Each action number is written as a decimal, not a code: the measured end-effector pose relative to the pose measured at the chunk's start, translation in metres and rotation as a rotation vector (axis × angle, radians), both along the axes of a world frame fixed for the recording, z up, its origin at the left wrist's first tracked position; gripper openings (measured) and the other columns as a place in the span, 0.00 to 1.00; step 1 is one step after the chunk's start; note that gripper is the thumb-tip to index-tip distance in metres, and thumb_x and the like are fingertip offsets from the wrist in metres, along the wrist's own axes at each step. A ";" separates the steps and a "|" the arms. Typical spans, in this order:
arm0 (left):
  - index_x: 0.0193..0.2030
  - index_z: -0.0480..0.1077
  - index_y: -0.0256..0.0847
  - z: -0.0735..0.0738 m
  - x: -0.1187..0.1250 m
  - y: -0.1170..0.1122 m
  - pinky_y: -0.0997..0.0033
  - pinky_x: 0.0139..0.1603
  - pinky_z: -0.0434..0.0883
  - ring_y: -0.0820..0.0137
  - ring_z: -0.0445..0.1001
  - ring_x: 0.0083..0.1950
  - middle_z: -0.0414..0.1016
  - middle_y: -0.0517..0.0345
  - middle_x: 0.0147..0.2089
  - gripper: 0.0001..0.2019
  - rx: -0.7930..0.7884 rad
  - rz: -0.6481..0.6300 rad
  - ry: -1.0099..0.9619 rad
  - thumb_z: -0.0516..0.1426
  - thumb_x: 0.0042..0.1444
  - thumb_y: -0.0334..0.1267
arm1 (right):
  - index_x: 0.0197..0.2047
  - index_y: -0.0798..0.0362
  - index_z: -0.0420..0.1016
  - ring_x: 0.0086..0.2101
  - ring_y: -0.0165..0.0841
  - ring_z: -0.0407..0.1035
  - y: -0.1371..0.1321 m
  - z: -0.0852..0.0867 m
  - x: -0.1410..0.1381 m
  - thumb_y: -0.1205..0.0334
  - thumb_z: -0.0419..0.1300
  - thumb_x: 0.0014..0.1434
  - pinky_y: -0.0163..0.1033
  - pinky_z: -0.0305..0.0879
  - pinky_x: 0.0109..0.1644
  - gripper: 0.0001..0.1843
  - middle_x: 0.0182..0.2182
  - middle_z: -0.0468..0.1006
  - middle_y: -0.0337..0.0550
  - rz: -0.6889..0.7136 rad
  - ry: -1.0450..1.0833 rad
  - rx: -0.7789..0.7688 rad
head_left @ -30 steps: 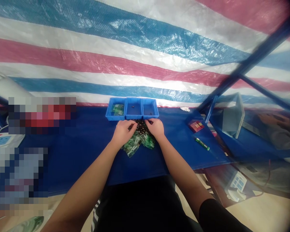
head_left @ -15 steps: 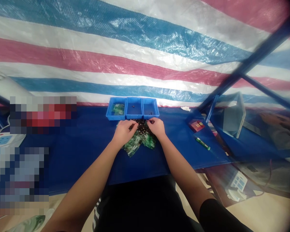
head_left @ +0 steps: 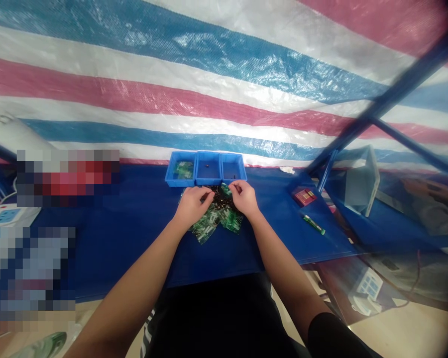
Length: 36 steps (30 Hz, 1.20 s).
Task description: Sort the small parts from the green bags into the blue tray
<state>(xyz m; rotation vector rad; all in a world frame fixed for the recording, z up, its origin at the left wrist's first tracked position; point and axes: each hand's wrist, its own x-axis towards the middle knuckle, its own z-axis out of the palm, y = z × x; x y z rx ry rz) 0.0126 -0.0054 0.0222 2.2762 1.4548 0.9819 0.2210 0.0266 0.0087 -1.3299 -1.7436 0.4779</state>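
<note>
A pile of small dark parts [head_left: 221, 201] lies on the blue tabletop between my hands, with green clear packets [head_left: 205, 224] spread along its near side. My left hand [head_left: 193, 205] is closed in a pinch at the pile's left edge; what its fingertips hold, if anything, is too small to make out. At the upper right of the pile, my right hand [head_left: 245, 199] pinches a small green packet [head_left: 226, 189]. Just beyond stand three blue bins: the left bin [head_left: 171, 182] contains green packets, the middle bin [head_left: 208, 182] one tiny part, the right bin [head_left: 234, 182] a few dark bits.
To the right on the table [head_left: 127, 248] are a red box [head_left: 304, 196] and a green tube [head_left: 314, 224]. A blue metal frame [head_left: 373, 112] slants up at the right. A striped plastic sheet [head_left: 209, 89] hangs behind. Another person's arm [head_left: 429, 199] shows blurred at far right.
A small green packet now shows at my right fingertips, where none was visible before. My left hand stays in nearly the same place, still pinched.
</note>
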 end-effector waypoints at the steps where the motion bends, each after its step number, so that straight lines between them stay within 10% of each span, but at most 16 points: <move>1: 0.39 0.74 0.44 0.000 0.000 0.000 0.60 0.46 0.64 0.66 0.72 0.33 0.78 0.58 0.32 0.14 -0.002 -0.001 -0.001 0.50 0.65 0.46 | 0.36 0.51 0.76 0.29 0.33 0.64 -0.002 0.003 0.000 0.54 0.54 0.63 0.38 0.63 0.38 0.13 0.26 0.69 0.40 -0.009 0.015 0.025; 15: 0.44 0.73 0.43 0.003 0.000 -0.003 0.65 0.41 0.66 0.65 0.72 0.35 0.78 0.56 0.35 0.16 -0.001 0.071 -0.032 0.48 0.66 0.48 | 0.35 0.51 0.68 0.22 0.26 0.59 -0.007 0.004 -0.013 0.41 0.57 0.60 0.33 0.59 0.28 0.20 0.21 0.66 0.34 0.196 0.594 -0.179; 36: 0.51 0.73 0.41 -0.007 -0.002 0.001 0.70 0.35 0.69 0.66 0.75 0.36 0.79 0.56 0.33 0.17 0.003 0.159 -0.180 0.49 0.66 0.45 | 0.36 0.52 0.72 0.16 0.26 0.64 -0.006 0.004 -0.016 0.43 0.65 0.53 0.33 0.60 0.20 0.20 0.20 0.73 0.34 0.225 0.666 -0.359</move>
